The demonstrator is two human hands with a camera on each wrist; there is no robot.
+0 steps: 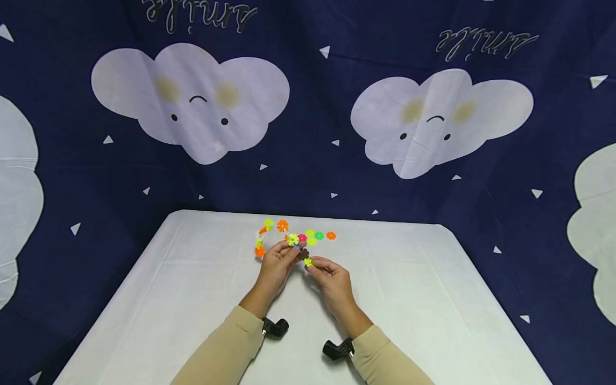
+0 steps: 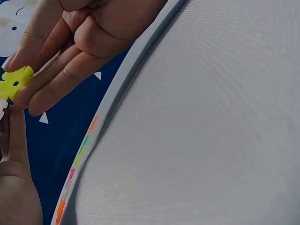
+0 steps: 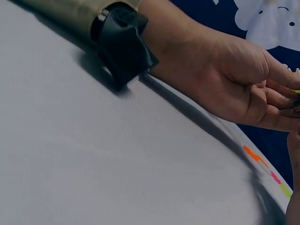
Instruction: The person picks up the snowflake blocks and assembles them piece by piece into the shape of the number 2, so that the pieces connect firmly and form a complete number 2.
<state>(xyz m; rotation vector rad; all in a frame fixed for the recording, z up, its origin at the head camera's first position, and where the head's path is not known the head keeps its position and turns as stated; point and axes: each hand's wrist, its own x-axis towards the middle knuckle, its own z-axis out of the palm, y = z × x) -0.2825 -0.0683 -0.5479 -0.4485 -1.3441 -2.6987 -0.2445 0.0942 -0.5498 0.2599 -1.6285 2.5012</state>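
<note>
My left hand [image 1: 275, 268] pinches small plastic snowflake discs between thumb and fingers above the far half of the table. A blue disc [image 1: 297, 245] shows at its thumb tip, and a dark brown disc [image 1: 304, 254] sits between the two hands. With thumb and index finger my right hand [image 1: 333, 280] pinches a yellow snowflake disc [image 1: 308, 262] against the brown one. In the left wrist view this yellow disc [image 2: 16, 83] shows its notched edge and centre hole. The right wrist view has the left hand [image 3: 234, 77] at upper right, its held discs cut by the frame edge.
Loose discs lie along the table's far side: orange [image 1: 282, 225], green [image 1: 319, 236], yellow-green [image 1: 311, 241] and several others. A white cloth covers the table [image 1: 202, 299]. Behind it hangs a dark blue curtain [image 1: 308, 107] with clouds. Black camera mounts [image 1: 276, 328] sit at both cuffs.
</note>
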